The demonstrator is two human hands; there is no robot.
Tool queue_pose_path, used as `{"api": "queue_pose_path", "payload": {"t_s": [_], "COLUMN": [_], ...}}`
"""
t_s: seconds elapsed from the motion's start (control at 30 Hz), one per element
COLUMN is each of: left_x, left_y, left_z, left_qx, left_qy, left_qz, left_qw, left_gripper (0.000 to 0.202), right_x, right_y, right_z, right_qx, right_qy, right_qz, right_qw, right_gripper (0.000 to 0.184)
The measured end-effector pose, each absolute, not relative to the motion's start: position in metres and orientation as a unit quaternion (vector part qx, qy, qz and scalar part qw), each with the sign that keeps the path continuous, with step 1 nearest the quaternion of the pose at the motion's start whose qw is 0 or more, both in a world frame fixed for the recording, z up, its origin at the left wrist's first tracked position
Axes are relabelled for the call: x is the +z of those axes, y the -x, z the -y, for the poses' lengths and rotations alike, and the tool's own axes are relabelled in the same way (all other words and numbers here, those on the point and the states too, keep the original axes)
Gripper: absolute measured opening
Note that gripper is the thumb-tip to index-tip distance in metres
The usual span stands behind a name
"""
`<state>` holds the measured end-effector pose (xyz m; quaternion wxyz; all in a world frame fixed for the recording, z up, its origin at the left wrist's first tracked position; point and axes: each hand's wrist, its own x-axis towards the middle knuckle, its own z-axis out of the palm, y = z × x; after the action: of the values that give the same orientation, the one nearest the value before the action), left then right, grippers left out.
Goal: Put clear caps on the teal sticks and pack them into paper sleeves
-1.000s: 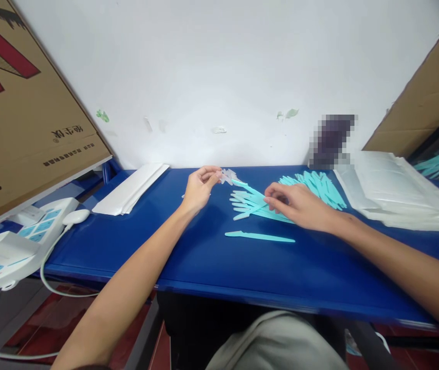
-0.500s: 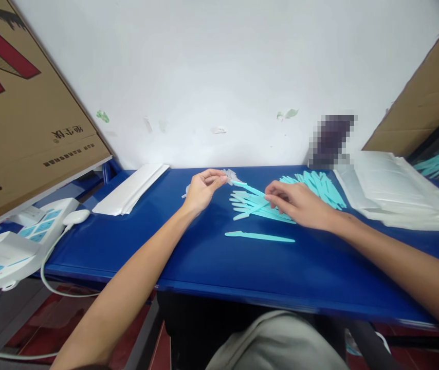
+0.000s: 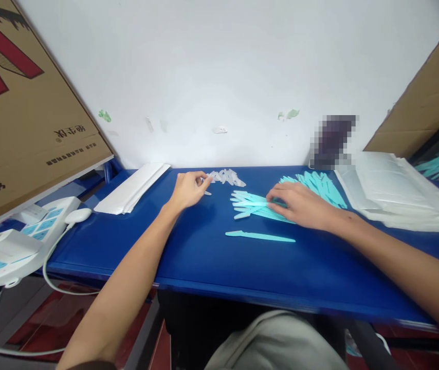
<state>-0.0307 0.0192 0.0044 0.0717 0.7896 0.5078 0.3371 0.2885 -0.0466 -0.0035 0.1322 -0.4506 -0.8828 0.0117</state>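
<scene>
My left hand (image 3: 187, 189) lies low on the blue table (image 3: 188, 257). Its fingers are pinched at the edge of a small pile of clear caps (image 3: 225, 177); what they hold is too small to tell. My right hand (image 3: 299, 203) lies palm down, fingers bent and closed on the near ends of a fan of teal sticks (image 3: 248, 202). One teal stick (image 3: 260, 236) lies alone in front of the fan. A larger heap of teal sticks (image 3: 322, 184) sits behind my right hand.
A stack of white paper strips (image 3: 132, 187) lies at the back left. Clear plastic bags (image 3: 392, 192) are stacked on the right. A white machine with a cable (image 3: 19, 236) stands at the left table end, with cardboard boxes (image 3: 19, 118) leaning at both sides.
My left hand let go of the raised capped stick and dropped left to the caps. The stick now lies flat in the fan under my right hand.
</scene>
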Motion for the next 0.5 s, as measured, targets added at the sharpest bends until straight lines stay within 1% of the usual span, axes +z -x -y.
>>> {"api": "queue_pose_path", "payload": {"t_s": [0.07,0.2,0.27,0.37,0.43,0.5], "left_x": [0.004,0.003,0.003,0.005,0.006,0.007], "left_y": [0.045,0.058,0.057,0.054,0.053,0.054], "left_z": [-0.027,-0.033,-0.032,-0.030,-0.029,-0.029], "left_qx": [0.313,0.242,0.222,0.210,0.203,0.197], "left_qy": [-0.789,-0.804,-0.811,-0.825,-0.831,-0.832], "left_qz": [-0.527,-0.539,-0.539,-0.525,-0.517,-0.517], "left_qw": [0.045,0.056,0.044,0.011,0.017,0.039], "left_gripper": [0.036,0.032,0.031,0.037,0.044,0.043], "right_x": [-0.006,-0.007,-0.006,-0.005,-0.004,-0.001], "right_y": [-0.290,-0.291,-0.291,-0.291,-0.290,-0.287], "right_z": [0.045,0.045,0.045,0.045,0.046,0.050], "right_qx": [0.019,0.033,0.044,0.041,0.024,0.011], "right_qy": [0.457,0.463,0.465,0.469,0.469,0.466], "right_qz": [0.880,0.876,0.876,0.874,0.875,0.875], "right_qw": [0.126,0.128,0.125,0.120,0.120,0.127], "right_gripper": [0.032,0.033,0.032,0.032,0.033,0.034]}}
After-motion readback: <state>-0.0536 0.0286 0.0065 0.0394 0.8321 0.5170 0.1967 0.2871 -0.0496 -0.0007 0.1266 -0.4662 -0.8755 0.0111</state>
